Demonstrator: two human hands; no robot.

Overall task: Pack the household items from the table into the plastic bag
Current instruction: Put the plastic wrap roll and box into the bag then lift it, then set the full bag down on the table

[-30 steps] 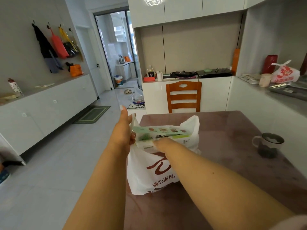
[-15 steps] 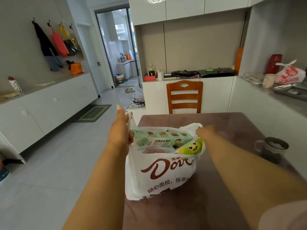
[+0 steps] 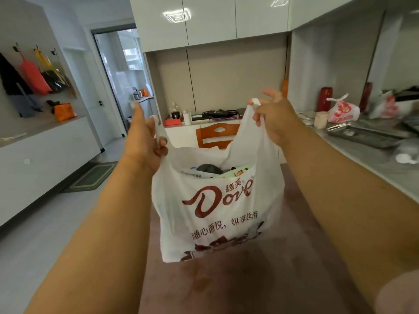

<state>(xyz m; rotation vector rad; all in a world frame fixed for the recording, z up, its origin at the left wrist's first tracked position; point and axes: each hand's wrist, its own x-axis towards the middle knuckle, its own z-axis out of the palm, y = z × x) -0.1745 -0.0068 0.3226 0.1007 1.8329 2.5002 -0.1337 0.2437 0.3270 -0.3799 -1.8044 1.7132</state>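
Note:
A white plastic bag (image 3: 217, 214) with a brown "Dove" print hangs upright over the brown table (image 3: 226, 288). My left hand (image 3: 145, 141) grips its left handle and my right hand (image 3: 272, 116) grips its right handle, both raised and holding the mouth apart. Inside the mouth I see a green printed package (image 3: 238, 172), a dark round item (image 3: 209, 169) and a pale pack (image 3: 190, 174). The bag's bottom edge sits at or just above the tabletop; I cannot tell if it touches.
An orange wooden chair (image 3: 215, 134) stands behind the table. A grey counter (image 3: 374, 159) on the right carries a metal tray, a cup and another tied bag (image 3: 343, 109). White low cabinets (image 3: 45, 159) line the left wall, with a floor mat beside them.
The green package has sunk into the bag. My right hand took the right handle, and both hands lifted the handles up, pulling the bag tall and open.

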